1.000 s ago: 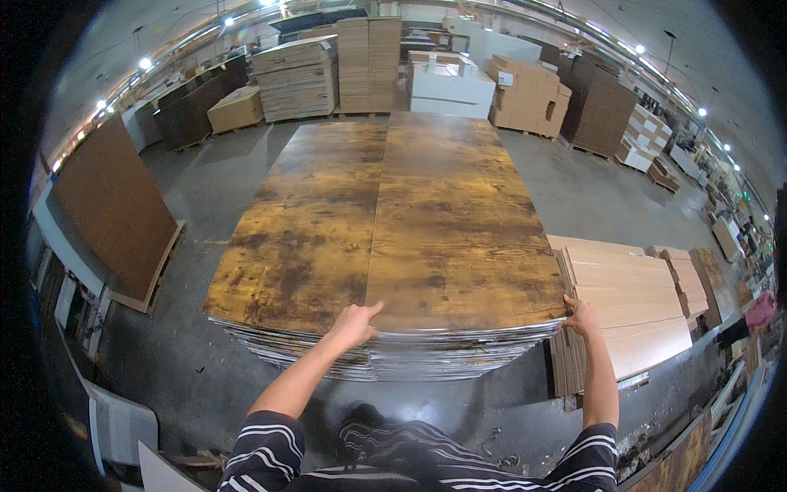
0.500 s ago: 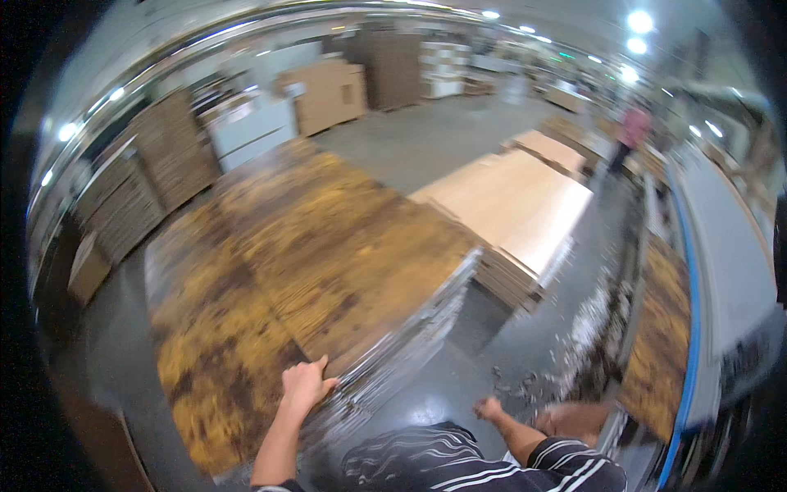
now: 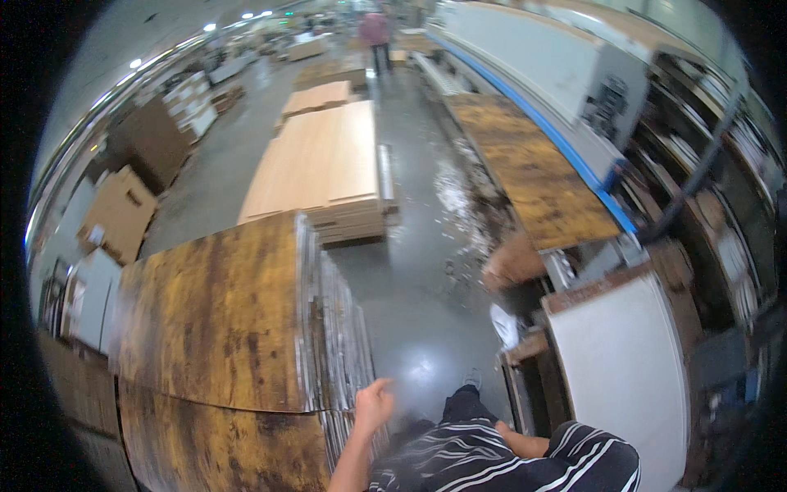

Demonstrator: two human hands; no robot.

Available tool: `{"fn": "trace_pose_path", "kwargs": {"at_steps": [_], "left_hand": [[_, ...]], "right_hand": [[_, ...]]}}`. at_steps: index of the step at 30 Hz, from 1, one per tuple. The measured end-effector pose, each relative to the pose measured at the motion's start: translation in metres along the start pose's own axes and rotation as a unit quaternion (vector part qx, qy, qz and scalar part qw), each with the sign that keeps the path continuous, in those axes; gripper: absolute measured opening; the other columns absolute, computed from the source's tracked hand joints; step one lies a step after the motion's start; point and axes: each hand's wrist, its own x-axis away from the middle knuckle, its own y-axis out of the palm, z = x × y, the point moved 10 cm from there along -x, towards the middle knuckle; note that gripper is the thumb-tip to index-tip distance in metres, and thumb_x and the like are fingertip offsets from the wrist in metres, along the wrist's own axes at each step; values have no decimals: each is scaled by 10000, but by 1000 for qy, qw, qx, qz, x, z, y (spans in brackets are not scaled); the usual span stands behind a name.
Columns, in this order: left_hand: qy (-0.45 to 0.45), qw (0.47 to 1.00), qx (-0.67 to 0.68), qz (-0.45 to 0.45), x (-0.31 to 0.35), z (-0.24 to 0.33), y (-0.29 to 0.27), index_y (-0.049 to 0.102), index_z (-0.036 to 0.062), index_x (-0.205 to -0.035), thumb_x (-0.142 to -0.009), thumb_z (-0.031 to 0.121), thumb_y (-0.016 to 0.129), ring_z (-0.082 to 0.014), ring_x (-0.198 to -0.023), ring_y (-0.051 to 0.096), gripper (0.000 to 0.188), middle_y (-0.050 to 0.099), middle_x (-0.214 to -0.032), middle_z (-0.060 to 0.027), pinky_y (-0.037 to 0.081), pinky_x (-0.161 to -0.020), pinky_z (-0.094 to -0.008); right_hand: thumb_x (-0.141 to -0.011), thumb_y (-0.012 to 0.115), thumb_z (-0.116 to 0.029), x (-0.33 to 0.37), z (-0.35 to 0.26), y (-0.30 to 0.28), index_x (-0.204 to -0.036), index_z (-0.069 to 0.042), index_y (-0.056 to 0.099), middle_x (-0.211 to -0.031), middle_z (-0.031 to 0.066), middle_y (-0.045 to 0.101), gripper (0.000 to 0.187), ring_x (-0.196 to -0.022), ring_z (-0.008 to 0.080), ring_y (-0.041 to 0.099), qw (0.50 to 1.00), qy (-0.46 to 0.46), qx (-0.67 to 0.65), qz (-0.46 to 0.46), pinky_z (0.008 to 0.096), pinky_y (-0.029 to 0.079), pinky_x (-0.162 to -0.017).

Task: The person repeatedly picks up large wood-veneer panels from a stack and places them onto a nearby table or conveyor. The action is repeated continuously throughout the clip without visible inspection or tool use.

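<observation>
My left hand [image 3: 375, 406], fingers curled in a loose fist, is at the layered edges of the wood-grain panels [image 3: 217, 320] on my left; blur hides any contact. My right forearm [image 3: 525, 444] meets my striped shirt [image 3: 443, 455]; I can't tell those fingers' state. Best keep knuckles off sharp edges.

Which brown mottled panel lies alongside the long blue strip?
The narrow panel on the right, edging the blue strip; the mottled stacks beside the left hand lie apart from it.
</observation>
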Motion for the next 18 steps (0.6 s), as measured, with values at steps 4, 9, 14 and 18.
{"fn": "trace_pose_path", "kwargs": {"at_steps": [4,9,14,18], "left_hand": [[6,992,-82,-93,-10,-40,70,730,86,-966,-739,116,615,-279,-646,653,257,650,-682,-169,513,-634,-379],[-62,972,-161,-161,10,-107,129,725,96,-966,-762,188,661,-309,-787,692,233,690,-769,-177,529,-717,-405],[-153,937,-230,-215,75,-193,149,713,63,-929,-773,236,697,-324,-904,688,233,713,-892,-166,535,-794,-406],[-217,907,-295,-209,135,-234,141,702,34,-1018,-785,177,611,-364,-1025,651,289,685,-1033,-224,512,-886,-448]], "right_hand": [[-881,566,-270,70,20,-23,-732,-32,694,-682,147,669,309,-590,294,648,987,134,-93,2,423,528,-559],[-898,635,-288,120,36,-36,-748,-31,685,-624,93,654,302,-447,187,599,938,219,-269,-26,354,483,-406],[-948,592,-270,137,52,-24,-1061,-63,639,-875,49,686,241,-638,142,665,881,212,-424,-4,261,495,-469],[-951,596,-291,168,77,-5,-1091,-65,624,-956,68,706,267,-697,153,693,864,213,-456,-13,260,499,-496]]}}
